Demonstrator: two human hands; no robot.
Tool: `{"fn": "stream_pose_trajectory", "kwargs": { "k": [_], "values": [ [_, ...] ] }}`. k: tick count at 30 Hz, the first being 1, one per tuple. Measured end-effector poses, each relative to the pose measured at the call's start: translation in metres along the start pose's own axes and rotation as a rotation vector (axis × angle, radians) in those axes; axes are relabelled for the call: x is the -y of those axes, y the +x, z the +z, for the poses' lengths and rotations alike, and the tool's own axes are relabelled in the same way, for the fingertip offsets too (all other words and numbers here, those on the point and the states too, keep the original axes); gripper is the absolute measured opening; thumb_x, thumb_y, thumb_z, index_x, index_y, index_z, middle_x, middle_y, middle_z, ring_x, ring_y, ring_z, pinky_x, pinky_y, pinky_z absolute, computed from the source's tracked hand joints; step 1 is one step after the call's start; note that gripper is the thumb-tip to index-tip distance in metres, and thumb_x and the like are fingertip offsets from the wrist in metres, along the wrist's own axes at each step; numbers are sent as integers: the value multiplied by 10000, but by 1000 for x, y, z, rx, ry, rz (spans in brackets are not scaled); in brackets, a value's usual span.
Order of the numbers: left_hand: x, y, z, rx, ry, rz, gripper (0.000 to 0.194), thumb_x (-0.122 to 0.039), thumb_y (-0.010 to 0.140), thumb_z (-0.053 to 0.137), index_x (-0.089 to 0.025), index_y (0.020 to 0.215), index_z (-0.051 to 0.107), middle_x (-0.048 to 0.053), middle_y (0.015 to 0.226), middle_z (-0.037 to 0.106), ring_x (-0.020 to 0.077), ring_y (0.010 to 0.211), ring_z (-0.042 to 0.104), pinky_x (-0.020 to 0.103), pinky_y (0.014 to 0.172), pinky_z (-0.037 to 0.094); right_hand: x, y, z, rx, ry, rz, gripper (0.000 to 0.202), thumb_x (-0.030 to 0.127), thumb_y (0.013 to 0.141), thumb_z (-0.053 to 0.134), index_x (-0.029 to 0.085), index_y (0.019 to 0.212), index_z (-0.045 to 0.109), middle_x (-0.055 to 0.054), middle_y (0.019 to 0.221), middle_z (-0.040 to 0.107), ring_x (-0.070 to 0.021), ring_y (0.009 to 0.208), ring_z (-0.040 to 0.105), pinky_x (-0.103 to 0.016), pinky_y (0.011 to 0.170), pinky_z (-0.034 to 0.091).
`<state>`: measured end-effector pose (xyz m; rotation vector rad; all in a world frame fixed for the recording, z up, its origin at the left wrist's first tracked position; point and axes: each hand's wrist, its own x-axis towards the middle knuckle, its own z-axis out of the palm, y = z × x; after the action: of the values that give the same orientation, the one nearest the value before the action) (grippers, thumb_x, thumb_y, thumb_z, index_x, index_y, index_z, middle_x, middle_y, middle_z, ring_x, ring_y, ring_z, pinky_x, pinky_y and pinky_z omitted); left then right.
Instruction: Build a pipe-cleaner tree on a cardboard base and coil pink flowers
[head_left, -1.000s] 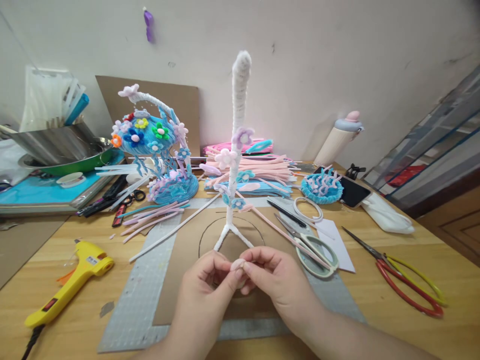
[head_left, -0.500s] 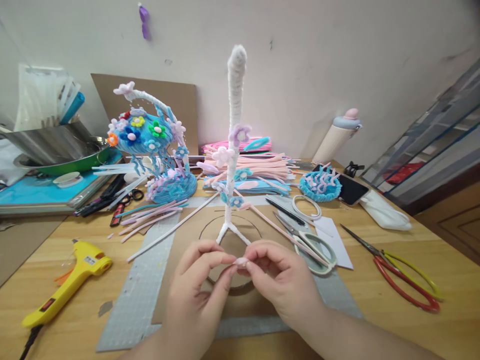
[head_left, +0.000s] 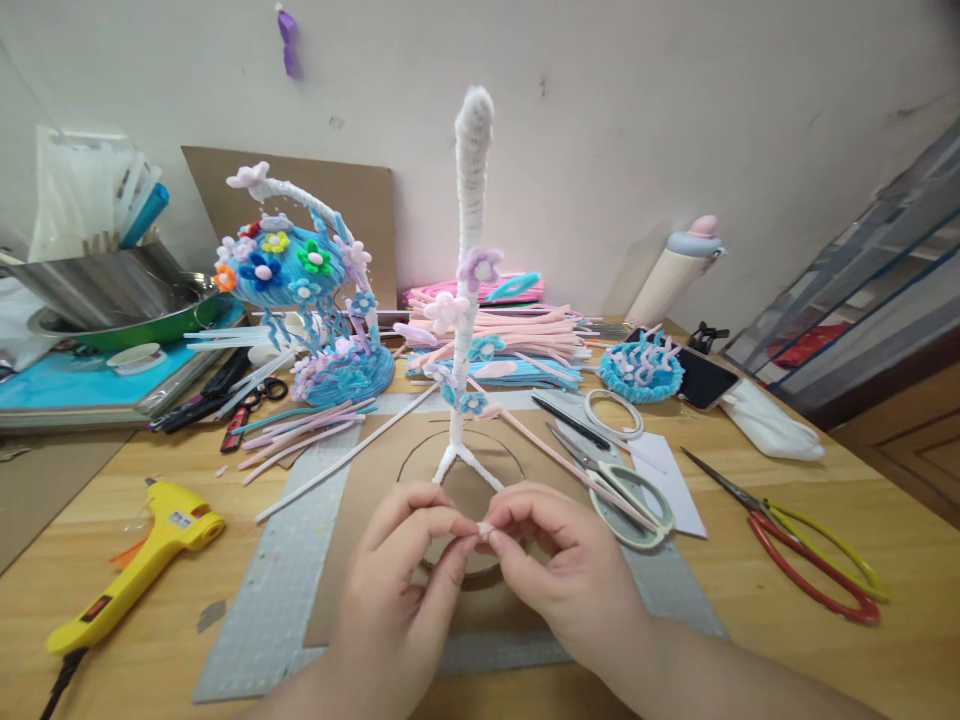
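My left hand (head_left: 412, 580) and my right hand (head_left: 566, 565) meet at the centre, both pinching a small pale pink fuzzy piece (head_left: 484, 531) between thumbs and fingertips. Most of the piece is hidden by the fingers. Just beyond them stands a white wrapped stem (head_left: 471, 200) with a forked base, carrying purple, pink and blue fuzzy flowers (head_left: 480, 268). Beneath my hands lies a brown cardboard sheet (head_left: 337, 590) with a circle drawn on it, on top of a grey cutting mat (head_left: 247, 640).
A yellow glue gun (head_left: 135, 570) lies left. Pale-green scissors (head_left: 630, 505) and red-yellow scissors (head_left: 810, 560) lie right. Behind are a decorated blue flower piece (head_left: 300, 270), bundled fuzzy stems (head_left: 510, 335), a bottle (head_left: 671, 270) and a metal bowl (head_left: 112, 285).
The small pink piece has turned between my fingertips and less of it shows. My hands have shifted very slightly; the things around them have stayed put.
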<state>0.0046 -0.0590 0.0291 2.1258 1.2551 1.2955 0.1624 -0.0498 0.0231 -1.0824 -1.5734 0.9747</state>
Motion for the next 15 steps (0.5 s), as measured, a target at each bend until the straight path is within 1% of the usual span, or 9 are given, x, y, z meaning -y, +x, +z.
{"fn": "stream_pose_trajectory", "kwargs": {
  "k": [5,12,15],
  "values": [
    [-1,-2,0,12,-14,-52,143,-105,854,493,-223,843,572,23,918,499,132,839,555,217,689,469,1,1,0,0,4,6,60,145,767,566,187,741,601,-27,774,608,-139,699,584,-226,620,492],
    [-2,1,-1,-35,-22,-75,139,-105,855,507,-230,821,560,-5,871,503,116,796,539,200,673,437,-1,1,-1,-9,-7,42,56,174,784,568,188,740,599,-28,774,610,-139,682,591,-233,617,491],
    [0,0,-1,-28,-42,-64,174,-94,852,518,-247,861,599,-12,883,515,110,810,547,194,698,443,-2,0,-2,-7,-50,-19,59,159,785,564,192,753,602,-26,774,613,-142,700,589,-238,635,485]
  ]
}}
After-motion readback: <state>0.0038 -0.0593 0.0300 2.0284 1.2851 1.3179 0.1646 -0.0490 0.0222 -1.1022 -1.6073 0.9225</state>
